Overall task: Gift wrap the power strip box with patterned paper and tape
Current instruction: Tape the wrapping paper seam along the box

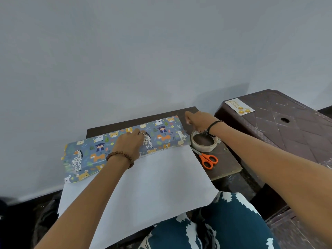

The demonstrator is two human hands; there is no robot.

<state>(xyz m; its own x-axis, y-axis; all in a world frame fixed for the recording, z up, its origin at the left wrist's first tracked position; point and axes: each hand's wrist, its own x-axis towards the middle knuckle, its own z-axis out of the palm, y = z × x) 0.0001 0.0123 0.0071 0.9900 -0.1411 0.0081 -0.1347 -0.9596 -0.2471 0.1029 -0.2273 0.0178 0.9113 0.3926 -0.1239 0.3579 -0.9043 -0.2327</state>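
The patterned paper (161,132), blue-grey with cartoon animals, is folded over a long box that it hides completely. Its white underside (152,177) spreads toward me over the table's near edge. My left hand (129,142) lies flat on top of the wrapped part, pressing the paper down. My right hand (199,123) hovers just past the parcel's right end, above the tape roll (204,141), fingers pinched; whether a bit of tape sits between them I cannot tell. A short tape strip (181,135) sticks on the paper near the right end.
Orange-handled scissors (208,159) lie right of the paper on the small dark table (226,164). A brown plastic stool (280,123) at the right carries a greeting sticker card (239,106). A pale wall stands close behind. My patterned-trousered lap is below.
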